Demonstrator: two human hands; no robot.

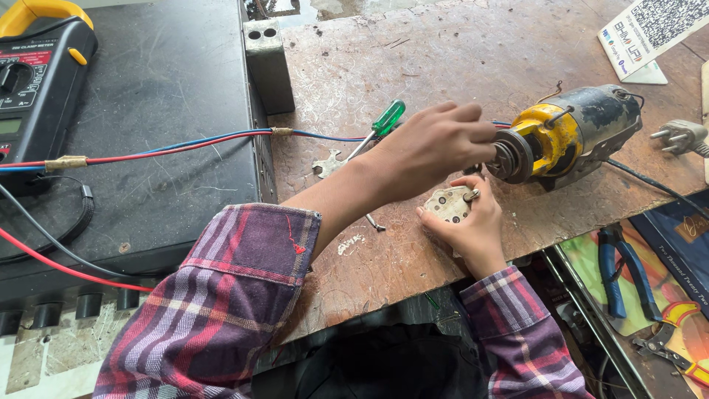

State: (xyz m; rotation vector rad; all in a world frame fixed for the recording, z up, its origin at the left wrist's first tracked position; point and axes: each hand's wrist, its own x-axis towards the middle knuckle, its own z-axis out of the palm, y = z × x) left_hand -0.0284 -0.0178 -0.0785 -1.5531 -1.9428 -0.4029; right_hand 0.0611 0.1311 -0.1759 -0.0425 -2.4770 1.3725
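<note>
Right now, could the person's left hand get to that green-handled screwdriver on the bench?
Probably yes. The green-handled screwdriver lies uncovered on the wooden bench, just beside the left hand, which is at the motor's shaft end. Nothing sits between them; the hand would only need to let go and draw back.

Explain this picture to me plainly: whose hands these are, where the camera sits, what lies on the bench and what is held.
The camera sits on a person's head and looks down at their own two hands. The left hand reaches across to the shaft end of a small yellow and black motor. The right hand holds a pale round plate on the worn wooden bench. Beside them lie a green screwdriver, red and blue wires, a plug and, far left, a clamp meter.
</note>
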